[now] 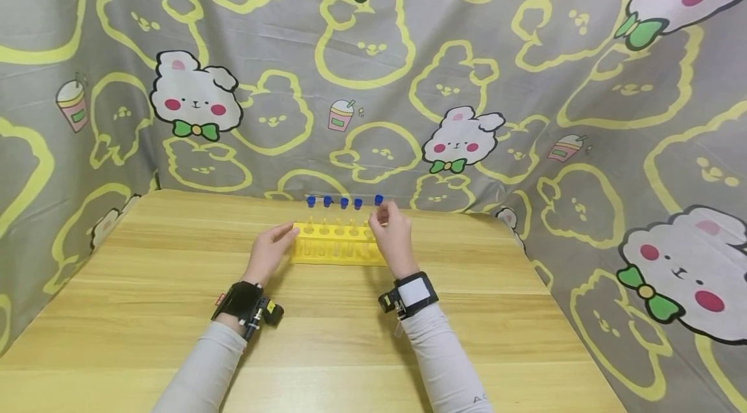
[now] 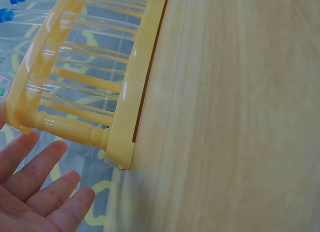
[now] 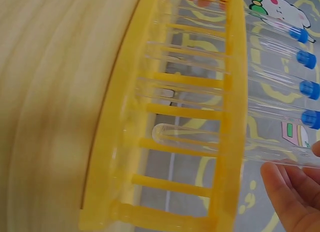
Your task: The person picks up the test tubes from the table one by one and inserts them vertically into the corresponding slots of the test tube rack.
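Observation:
A yellow test tube rack (image 1: 338, 262) stands on the wooden table, holding clear test tubes with blue caps (image 1: 343, 203) in a row. My left hand (image 1: 271, 249) is at the rack's left end, its fingers spread and mostly straight, with the thumb against the upper bar in the left wrist view. Near the other end, my right hand (image 1: 395, 238) pinches the upper part of a clear test tube (image 3: 195, 139). That tube passes through the top bar, and its rounded bottom hangs above the rack's base. Several capped tubes (image 3: 275, 76) stand beside it.
The wooden table (image 1: 327, 348) extends in front of the rack and to both sides. Behind it hangs a grey curtain (image 1: 280, 30) with cartoon rabbits, close to the table's back edge and along both sides.

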Tool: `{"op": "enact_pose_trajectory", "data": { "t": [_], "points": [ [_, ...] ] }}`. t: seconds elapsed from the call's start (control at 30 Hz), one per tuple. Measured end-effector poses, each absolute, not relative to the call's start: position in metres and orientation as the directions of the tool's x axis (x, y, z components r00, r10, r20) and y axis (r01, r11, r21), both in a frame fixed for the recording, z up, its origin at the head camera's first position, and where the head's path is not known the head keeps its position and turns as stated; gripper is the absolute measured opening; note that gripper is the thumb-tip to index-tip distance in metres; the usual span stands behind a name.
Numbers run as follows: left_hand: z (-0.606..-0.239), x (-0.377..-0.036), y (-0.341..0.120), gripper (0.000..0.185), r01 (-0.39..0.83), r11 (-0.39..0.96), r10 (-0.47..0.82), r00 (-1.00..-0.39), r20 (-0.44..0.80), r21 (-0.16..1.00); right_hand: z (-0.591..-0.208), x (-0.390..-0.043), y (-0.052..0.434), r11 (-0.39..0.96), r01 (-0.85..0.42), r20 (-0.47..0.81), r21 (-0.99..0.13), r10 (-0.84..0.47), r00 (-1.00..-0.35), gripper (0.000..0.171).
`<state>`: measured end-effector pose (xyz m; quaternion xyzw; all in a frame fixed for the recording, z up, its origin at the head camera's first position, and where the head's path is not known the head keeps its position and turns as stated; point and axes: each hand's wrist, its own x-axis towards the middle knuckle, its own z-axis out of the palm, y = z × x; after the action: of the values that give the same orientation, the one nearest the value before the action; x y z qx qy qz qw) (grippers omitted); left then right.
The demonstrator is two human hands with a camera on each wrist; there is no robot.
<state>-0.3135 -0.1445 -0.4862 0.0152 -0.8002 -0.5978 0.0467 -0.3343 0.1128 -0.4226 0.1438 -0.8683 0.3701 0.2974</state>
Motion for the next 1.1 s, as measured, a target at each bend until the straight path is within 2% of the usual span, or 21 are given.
{"op": "enact_pose_trajectory", "data": {
  "t": [0.43,0.77,1.1],
  "points": [
    [-0.486,-0.314,-0.143,0.062,0.036,0.286,-0.082,-0.995,0.062,0.958,-0.434,-0.332,0.113,0.683,-0.434,0.572,-0.588,-0.028,-0.820,0.013],
    [-0.486,-0.314,-0.143,0.061,0.030,0.284,-0.083,-0.995,0.055,0.958,-0.441,-0.335,0.113,0.673,-0.460,0.594,-0.579,-0.038,-0.804,0.013],
    [-0.488,-0.316,-0.144,0.064,0.024,0.284,-0.083,-0.995,0.049,0.959,-0.441,-0.334,0.112,0.671,-0.436,0.568,-0.600,-0.025,-0.822,0.018]
  ]
}}
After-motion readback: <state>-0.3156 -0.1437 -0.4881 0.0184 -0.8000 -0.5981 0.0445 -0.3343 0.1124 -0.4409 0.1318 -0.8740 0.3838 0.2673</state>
